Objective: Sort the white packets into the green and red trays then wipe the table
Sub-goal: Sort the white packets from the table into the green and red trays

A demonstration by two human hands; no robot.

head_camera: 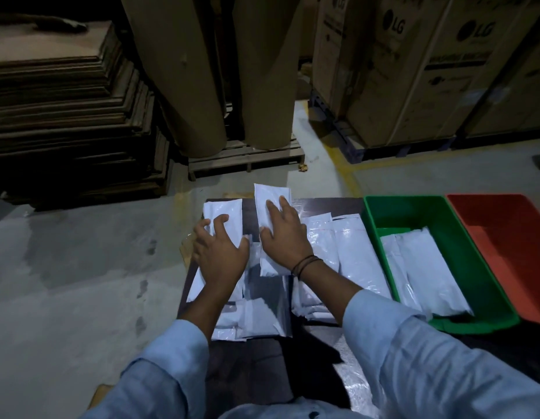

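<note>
Pale blue shirt sleeves (428, 352) nearest, reaching over a heap of flat white plastic packets (262, 303) on a small dark table (253, 367).

Left of the green rectangular plastic tray (486, 276), loose overlapping packets across most of the tabletop; a few already inside that tray, none visible in the red plastic tray (510, 246) just beyond its right side. Right hand (283, 234) spread flat, pressing one long packet (270, 228) lying lengthwise, fingers not curled round it. Left hand (220, 252) likewise open, fingertips bent on a neighbouring packet (223, 219) further left of the tray; firm grip not evident. Probably light, limp, glossy and slippery film, prone to slide and sag. Best pinched at one short end or along a long edge, thumb beneath. Sorting judged early; wiping not begun.
</note>
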